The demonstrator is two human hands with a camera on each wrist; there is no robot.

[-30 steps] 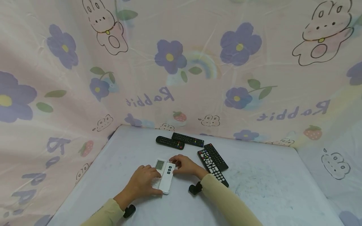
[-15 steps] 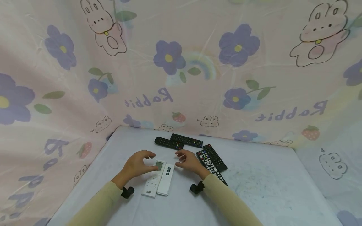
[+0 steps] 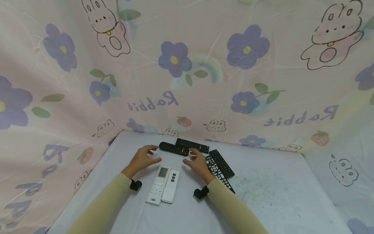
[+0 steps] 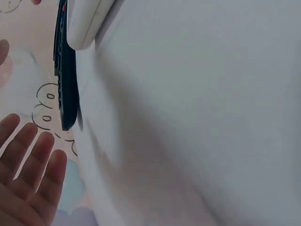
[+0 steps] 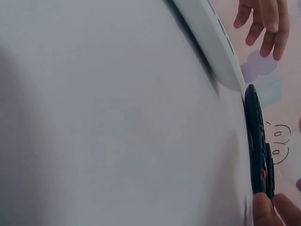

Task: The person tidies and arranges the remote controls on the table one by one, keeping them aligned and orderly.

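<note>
My left hand (image 3: 142,158), fingers spread and relaxed, hovers by the left end of a rounded black remote control (image 3: 173,149). In the left wrist view, its fingers (image 4: 40,162) are apart from the dark remote. My right hand (image 3: 200,164) is at the other end of that remote, thumb and fingers apart. In the right wrist view its fingertips (image 5: 263,207) overlap the remote's end; I cannot tell whether they touch. Two white remotes, one with a screen (image 3: 157,187) and one with few buttons (image 3: 170,187), lie side by side between my forearms.
A second black remote (image 3: 193,145) lies just behind the rounded one. To the right, a black remote with white buttons (image 3: 216,170) lies beside another black one (image 3: 223,164), partly behind my right hand. A patterned curtain (image 3: 204,81) rises behind the white table (image 3: 277,195).
My left hand has let go of the white remotes and moved up and away to the rounded black one. My right hand has moved from the white remotes toward its right end.
</note>
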